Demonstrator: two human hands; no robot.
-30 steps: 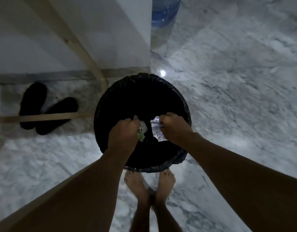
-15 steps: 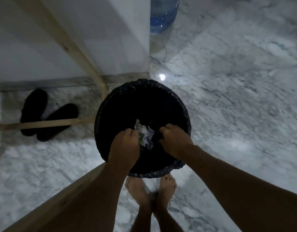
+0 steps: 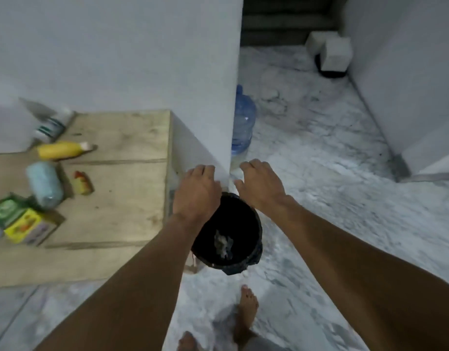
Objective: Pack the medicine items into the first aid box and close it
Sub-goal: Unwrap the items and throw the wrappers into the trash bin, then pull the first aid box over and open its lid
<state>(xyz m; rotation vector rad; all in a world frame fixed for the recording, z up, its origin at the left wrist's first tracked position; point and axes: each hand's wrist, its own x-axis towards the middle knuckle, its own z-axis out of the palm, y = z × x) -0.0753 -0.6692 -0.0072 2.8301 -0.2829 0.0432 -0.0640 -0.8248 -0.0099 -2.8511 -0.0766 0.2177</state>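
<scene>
My left hand [image 3: 196,191] and my right hand [image 3: 260,184] hover empty above a black bin [image 3: 251,224] on the floor, fingers loosely apart. Crumpled wrapper scraps [image 3: 223,245] lie inside the bin. On the wooden table [image 3: 122,198] to the left lie medicine items: a yellow bottle [image 3: 61,149], a pale blue roll [image 3: 45,184], a small red-yellow packet [image 3: 83,182], a green box [image 3: 5,207], a yellow box [image 3: 24,225] and a white tube with green stripes [image 3: 52,125]. No first aid box is clearly visible.
A white wall corner [image 3: 228,97] stands just beyond my hands. A large blue water jug [image 3: 243,122] stands behind it on the marble floor [image 3: 332,186]. White blocks [image 3: 331,51] sit at the far back right. My bare feet [image 3: 247,307] are near the bin.
The wrapper scraps left my hands and dropped into the bin. Both hands lifted away and opened. My view rose and turned left, bringing the table and items into sight.
</scene>
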